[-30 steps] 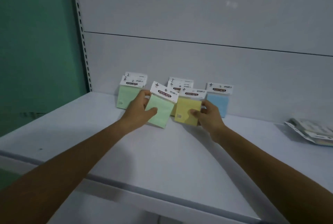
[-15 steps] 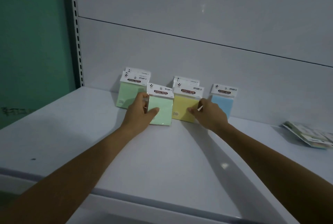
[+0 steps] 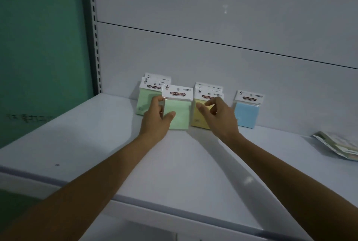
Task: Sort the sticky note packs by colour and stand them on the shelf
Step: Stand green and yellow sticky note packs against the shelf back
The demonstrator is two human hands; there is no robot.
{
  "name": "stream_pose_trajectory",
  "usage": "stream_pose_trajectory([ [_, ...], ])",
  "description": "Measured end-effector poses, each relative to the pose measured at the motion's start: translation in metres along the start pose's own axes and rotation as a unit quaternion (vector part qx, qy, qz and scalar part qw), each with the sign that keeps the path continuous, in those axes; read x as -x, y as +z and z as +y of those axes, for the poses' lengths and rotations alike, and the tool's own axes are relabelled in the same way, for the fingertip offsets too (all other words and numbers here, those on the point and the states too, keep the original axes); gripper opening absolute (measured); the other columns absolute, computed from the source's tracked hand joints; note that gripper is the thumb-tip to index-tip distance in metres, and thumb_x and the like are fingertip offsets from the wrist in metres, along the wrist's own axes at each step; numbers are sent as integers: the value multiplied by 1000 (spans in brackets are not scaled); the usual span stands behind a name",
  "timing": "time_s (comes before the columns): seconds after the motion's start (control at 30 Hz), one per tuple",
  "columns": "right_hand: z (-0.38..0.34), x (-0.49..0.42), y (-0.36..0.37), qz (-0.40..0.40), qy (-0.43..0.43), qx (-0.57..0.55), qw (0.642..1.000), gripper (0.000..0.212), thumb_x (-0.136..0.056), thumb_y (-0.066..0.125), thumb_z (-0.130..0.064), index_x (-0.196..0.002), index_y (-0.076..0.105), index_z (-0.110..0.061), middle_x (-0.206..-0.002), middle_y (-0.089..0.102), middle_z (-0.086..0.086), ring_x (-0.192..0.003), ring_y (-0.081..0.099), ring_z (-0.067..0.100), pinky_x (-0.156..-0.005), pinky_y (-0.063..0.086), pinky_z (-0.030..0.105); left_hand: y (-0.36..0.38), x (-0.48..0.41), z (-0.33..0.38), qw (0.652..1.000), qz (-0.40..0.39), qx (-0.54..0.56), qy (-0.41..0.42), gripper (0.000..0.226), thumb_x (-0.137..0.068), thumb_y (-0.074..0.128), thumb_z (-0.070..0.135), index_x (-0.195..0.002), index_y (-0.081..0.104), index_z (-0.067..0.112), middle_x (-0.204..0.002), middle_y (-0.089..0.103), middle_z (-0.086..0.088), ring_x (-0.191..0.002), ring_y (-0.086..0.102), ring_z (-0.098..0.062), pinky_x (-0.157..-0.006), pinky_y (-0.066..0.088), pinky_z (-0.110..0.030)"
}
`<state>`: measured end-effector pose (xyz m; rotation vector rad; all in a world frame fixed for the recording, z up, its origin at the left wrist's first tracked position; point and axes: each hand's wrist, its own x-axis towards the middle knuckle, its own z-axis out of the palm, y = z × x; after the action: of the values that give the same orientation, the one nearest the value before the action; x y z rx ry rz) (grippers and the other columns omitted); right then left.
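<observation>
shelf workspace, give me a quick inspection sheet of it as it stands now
surface: white shelf, one small dark speck near the front left edge
job's things: green packs stand at the back panel; front green pack stands before them; yellow packs stand to their right; one blue pack stands further right
clutter: loose packets lie flat at far right
grip: left hand pinches the front green pack; right hand open at the yellow packs, contact unclear
cables: nothing seen
surroundings: white back panel, slotted upright, green wall
</observation>
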<state>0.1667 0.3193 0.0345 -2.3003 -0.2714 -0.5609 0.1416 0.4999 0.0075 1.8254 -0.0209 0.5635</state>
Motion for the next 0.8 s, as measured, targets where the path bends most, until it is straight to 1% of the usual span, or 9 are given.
stream_pose_trajectory([
  [0.1, -23, 8, 29, -94, -29, -64, 993, 49, -82, 57, -59, -106, 57, -17, -83, 63, -3, -69, 64, 16, -61, 55, 37, -15, -1, 9, 999, -4, 45, -8, 43, -84, 66, 10, -116, 42, 26, -106, 68, -4, -94, 66, -22, -88, 54, -45],
  [0.17, -36, 9, 46, -122, -42, -90, 988, 46, -85, 57, -53, -105, 61, -12, -79, 65, 3, -56, 63, 13, -57, 54, 33, -33, -5, 10, 1000, -1, 26, 5, 46, -84, 67, 11, -119, 42, 27, -107, 66, 0, -95, 66, -18, -86, 55, -38],
  [0.23, -48, 6, 60, -137, -39, -109, 984, 42, -88, 57, -46, -108, 61, -9, -79, 66, 5, -52, 62, 13, -58, 55, 32, -50, -11, 6, 1000, 3, -14, 16, 47, -84, 68, 14, -122, 43, 25, -110, 64, 1, -95, 65, -16, -82, 56, -34],
  [0.37, -62, -7, 86, -156, -24, -27, 987, 41, -91, 51, -44, -113, 57, -10, -100, 68, 8, -81, 67, 27, -75, 55, 42, -67, -30, -8, 994, 7, -104, 27, 45, -83, 68, 17, -124, 47, 17, -115, 62, -2, -93, 60, -16, -73, 50, -23],
  [0.47, -63, -13, 98, -145, -13, 48, 988, 36, -90, 51, -46, -104, 54, -13, -102, 68, 7, -90, 63, 27, -71, 49, 34, -70, -45, -23, 987, 12, -157, 32, 47, -83, 69, 21, -124, 48, 16, -123, 58, -6, -104, 58, -20, -81, 50, -27],
  [0.53, -59, -12, 105, -130, 1, 51, 990, 32, -86, 57, -44, -97, 46, -17, -98, 66, 5, -89, 62, 26, -69, 48, 34, -71, -52, -34, 981, 12, -192, 21, 56, -83, 68, 28, -132, 44, 14, -133, 48, -8, -118, 51, -24, -94, 48, -35],
  [0.6, -55, -10, 110, -108, 26, 30, 993, 37, -81, 63, -42, -102, 44, -18, -93, 64, 2, -88, 61, 23, -72, 50, 35, -75, -57, -44, 981, 9, -195, -20, 71, -81, 68, 38, -139, 36, 13, -142, 40, -8, -129, 42, -26, -103, 42, -42],
  [0.67, -54, -10, 111, -96, 43, 2, 994, 46, -79, 67, -42, -113, 47, -18, -90, 63, -1, -90, 61, 20, -75, 51, 36, -78, -61, -51, 981, -21, -186, -51, 74, -80, 68, 44, -140, 36, 16, -144, 43, -5, -130, 43, -24, -104, 41, -42],
  [0.8, -53, -13, 113, -106, 18, 20, 994, 49, -82, 64, -43, -123, 50, -18, -101, 66, 1, -97, 61, 19, -82, 51, 37, -73, -61, -58, 951, -111, -288, -13, 55, -84, 60, 48, -130, 46, 22, -128, 61, -1, -113, 59, -22, -92, 50, -40],
])
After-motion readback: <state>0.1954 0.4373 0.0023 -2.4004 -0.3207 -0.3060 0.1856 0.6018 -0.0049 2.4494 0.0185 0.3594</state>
